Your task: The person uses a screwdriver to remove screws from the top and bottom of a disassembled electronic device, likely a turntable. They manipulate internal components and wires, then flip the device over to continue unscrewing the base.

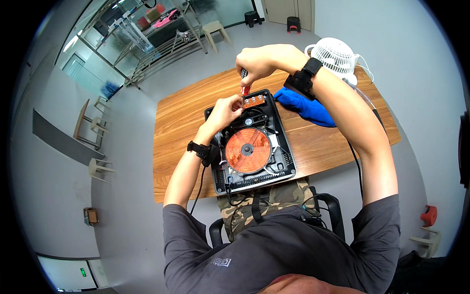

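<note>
My right hand (257, 63) is closed around the red and black handle of a screwdriver (246, 90), held upright over the far-left corner of an opened black appliance (286, 157). My left hand (226, 110) has its fingertips pinched at the screwdriver's lower end; whether they grip the shaft or a small part is hidden. Beside them is an orange board (254, 100) with several metal terminals. A round copper coil (237, 144) fills the nearer half of the casing, among wires and black plastic parts.
The appliance lies on a wooden table (181, 122). A blue cloth (306, 108) is to its right, with a white fan (332, 54) and cables behind my right arm. Beyond stand metal shelving (147, 41), stools (215, 29) and a chair (100, 169).
</note>
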{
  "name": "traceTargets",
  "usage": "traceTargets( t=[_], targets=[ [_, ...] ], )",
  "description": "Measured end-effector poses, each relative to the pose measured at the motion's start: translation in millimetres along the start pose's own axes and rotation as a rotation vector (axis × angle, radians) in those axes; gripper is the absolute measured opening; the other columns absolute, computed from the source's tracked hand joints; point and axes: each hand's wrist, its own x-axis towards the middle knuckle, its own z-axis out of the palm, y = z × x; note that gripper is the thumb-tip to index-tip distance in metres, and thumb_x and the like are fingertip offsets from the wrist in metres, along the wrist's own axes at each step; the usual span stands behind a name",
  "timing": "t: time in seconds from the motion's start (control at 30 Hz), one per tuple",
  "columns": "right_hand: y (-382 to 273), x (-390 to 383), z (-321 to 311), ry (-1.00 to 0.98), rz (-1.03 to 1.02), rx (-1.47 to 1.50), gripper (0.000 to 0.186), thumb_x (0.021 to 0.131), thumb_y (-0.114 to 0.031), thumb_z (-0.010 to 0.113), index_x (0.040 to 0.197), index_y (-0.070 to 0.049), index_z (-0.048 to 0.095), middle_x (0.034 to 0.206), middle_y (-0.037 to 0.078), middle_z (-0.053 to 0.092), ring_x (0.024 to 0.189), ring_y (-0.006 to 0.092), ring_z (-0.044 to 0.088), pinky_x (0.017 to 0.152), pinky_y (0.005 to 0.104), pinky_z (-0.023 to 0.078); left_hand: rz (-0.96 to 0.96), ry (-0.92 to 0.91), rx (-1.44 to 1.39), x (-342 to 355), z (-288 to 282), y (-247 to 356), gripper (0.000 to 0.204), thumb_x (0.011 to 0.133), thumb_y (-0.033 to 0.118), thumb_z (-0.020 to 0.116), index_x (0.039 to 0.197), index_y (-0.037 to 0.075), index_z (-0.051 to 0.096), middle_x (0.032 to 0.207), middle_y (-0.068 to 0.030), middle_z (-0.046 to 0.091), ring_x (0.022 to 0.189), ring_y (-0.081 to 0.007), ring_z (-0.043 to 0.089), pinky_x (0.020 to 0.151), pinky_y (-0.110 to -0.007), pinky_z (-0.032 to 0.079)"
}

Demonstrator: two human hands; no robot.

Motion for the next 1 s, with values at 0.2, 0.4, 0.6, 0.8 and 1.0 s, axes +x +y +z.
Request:
traceTargets(
  t=[0.2, 0.4, 0.6, 0.8, 1.0],
  targets=[
    [-0.8, 2.0, 1.1, -0.004, -0.033, -0.011, 0.041, 0.086, -0.037, 0.076, 0.097, 0.003, 0.075, 0.087, 0.021, 0.073, 0.082, 0.0351, 0.071, 0.074, 0.0427, 0.057, -0.009, 0.01, 0.012, -3.1, 1.5, 4.6, 0.015, 0.087, 0.002, 0.066, 0.102, -0.002, 0.064, 0.085, -0.0138, 0.073, 0.081, -0.0222, 0.073, 0.079, -0.034, 0.057],
    [-5.2, 2.7, 0.2, -0.025, -0.005, 0.002, 0.039, 0.086, -0.035, 0.076, 0.095, 0.003, 0.075, 0.086, 0.021, 0.073, 0.08, 0.0346, 0.07, 0.072, 0.0434, 0.056, -0.021, -0.016, 0.042, -3.0, 1.5, -1.4, 0.015, 0.088, 0.002, 0.069, 0.101, -0.001, 0.063, 0.09, -0.0106, 0.075, 0.086, -0.0177, 0.074, 0.082, -0.032, 0.059],
    [-4.9, 5.6, 1.8, -0.056, 0.052, 0.035, 0.039, 0.088, -0.035, 0.074, 0.093, 0.003, 0.074, 0.085, 0.021, 0.073, 0.079, 0.0341, 0.07, 0.072, 0.0429, 0.056, -0.01, -0.003, 0.066, -5.2, 2.2, 2.3, 0.016, 0.088, 0.003, 0.071, 0.101, -0.001, 0.063, 0.09, -0.0128, 0.075, 0.086, -0.0183, 0.075, 0.08, -0.032, 0.06],
    [5.7, 6.3, 5.0, -0.052, 0.066, 0.11, 0.042, 0.089, -0.037, 0.073, 0.092, 0.004, 0.073, 0.082, 0.018, 0.074, 0.075, 0.029, 0.071, 0.069, 0.0406, 0.057, 0.02, 0.021, 0.045, -8.0, 7.7, 3.8, 0.021, 0.087, 0.003, 0.074, 0.103, -0.001, 0.063, 0.087, -0.0128, 0.076, 0.083, -0.0181, 0.075, 0.078, -0.032, 0.06],
    [8.9, -0.6, -2.1, -0.079, 0.154, 0.168, 0.043, 0.091, -0.039, 0.073, 0.098, 0.004, 0.07, 0.073, 0.012, 0.069, 0.059, 0.0213, 0.065, 0.05, 0.0342, 0.052, 0.034, 0.045, 0.065, -4.7, 9.9, 13.1, 0.025, 0.086, 0.006, 0.076, 0.106, -0.001, 0.063, 0.084, -0.0125, 0.076, 0.078, -0.0177, 0.075, 0.075, -0.031, 0.059]
  ],
)
